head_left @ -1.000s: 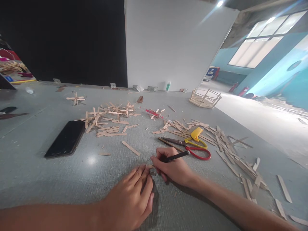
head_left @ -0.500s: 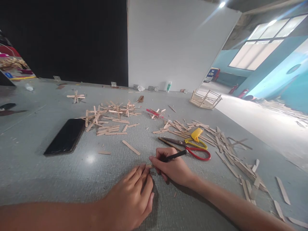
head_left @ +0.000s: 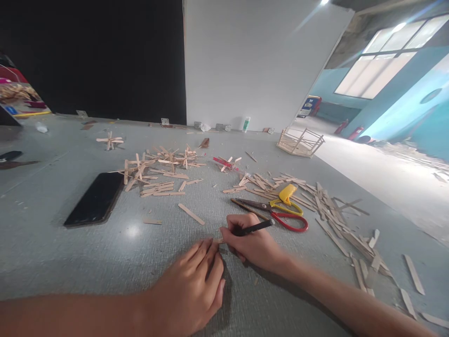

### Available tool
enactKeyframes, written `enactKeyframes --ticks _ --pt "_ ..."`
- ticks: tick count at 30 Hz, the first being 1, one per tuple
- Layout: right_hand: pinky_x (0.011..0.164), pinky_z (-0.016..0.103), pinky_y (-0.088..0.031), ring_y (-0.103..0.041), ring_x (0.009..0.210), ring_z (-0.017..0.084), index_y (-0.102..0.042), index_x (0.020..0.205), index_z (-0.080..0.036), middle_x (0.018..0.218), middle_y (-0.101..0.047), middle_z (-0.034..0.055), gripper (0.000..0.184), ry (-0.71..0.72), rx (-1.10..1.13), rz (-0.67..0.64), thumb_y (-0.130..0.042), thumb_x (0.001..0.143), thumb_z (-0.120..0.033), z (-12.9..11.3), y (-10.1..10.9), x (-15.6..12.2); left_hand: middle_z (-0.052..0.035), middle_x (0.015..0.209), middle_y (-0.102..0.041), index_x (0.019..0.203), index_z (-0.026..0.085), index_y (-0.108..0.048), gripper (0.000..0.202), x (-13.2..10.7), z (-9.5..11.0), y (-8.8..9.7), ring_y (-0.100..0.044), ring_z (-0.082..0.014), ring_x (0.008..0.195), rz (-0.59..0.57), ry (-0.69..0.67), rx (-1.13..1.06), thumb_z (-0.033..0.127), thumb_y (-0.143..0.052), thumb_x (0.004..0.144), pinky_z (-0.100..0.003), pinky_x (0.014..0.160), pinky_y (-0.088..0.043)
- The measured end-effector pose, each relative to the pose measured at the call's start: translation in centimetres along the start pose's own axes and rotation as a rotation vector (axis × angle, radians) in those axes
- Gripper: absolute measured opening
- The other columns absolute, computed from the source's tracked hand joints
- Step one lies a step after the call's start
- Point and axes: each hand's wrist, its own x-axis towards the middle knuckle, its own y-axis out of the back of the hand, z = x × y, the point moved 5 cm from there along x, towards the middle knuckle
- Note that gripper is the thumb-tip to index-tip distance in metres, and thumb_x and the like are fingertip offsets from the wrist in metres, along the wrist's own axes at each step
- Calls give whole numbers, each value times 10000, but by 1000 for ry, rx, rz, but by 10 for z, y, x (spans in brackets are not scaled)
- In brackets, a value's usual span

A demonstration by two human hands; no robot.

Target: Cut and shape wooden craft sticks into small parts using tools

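The left hand point(head_left: 194, 283) lies palm down on the counter point(head_left: 115, 267), its fingers nearly straight and set close together, their tips on a small wooden stick point(head_left: 220, 241); only a short pale length of that stick shows, in the gap between the two hands, and both its ends are covered, so its full shape cannot be told; the right hand point(head_left: 254, 241) is curled closed around a black pen point(head_left: 257, 227), whose back end slants up to the right; the pen's tip is hidden behind the fingers, so whether it touches the stick cannot be told; both forearms are cut off by the picture's edge.

Just beyond the right hand lie scissors point(head_left: 265, 206) with one red and one yellow handle, their blades a little apart; a yellow object point(head_left: 287, 194) lies against the yellow handle, its kind hard to make out; a single stick point(head_left: 191, 214) lies near the hands; a dark phone point(head_left: 95, 200) rests farther left; heaped sticks point(head_left: 345, 234) overlap on the right, many partly covered; a white-and-green tube point(head_left: 246, 124) stands at the back, its label too small to read; a dark object point(head_left: 12, 156) is cut off at the left edge.
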Motion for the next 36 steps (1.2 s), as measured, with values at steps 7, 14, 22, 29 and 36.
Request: enactKeyframes --ticks 7,14,22,29,36 --pt "300 158 -327 -480 319 70 -452 624 -234 478 -522 -76 363 -20 66 -15 -581 945 -342 8 -1 1 -207 1146 -792 1119 21 -731 421 1 -1 0 -766 -335 1085 -5 0 1 211 -359 1074 -424 964 -590" --pt "294 147 -317 -490 317 64 -474 641 -226 490 -559 -66 377 -33 93 -14 -610 955 -385 13 -3 1 -192 1124 -802 1106 34 -736 442 0 0 2 -772 -313 1070 9 9 11 209 -330 1082 -408 959 -593" --pt "297 152 -316 -481 311 62 -479 630 -227 487 -559 -70 386 -38 94 -4 -622 944 -401 11 -3 1 -189 1120 -803 1102 37 -738 425 3 -2 1 -771 -314 1069 10 5 16 207 -349 1075 -411 963 -587" --pt "297 158 -312 -474 312 68 -472 621 -230 485 -540 -74 398 -50 88 -9 -651 929 -410 12 -4 0 -185 1133 -803 1113 39 -738 429 -1 0 -1 -771 -306 1076 22 28 10 219 -350 1074 -390 966 -590" --pt "292 149 -280 -454 307 63 -447 615 -231 469 -525 -68 406 -42 93 -25 -627 939 -397 15 -5 1 -188 1091 -812 1065 42 -739 376 -3 -2 -6 -791 -287 1002 73 26 44 219 -407 1044 -367 956 -592"
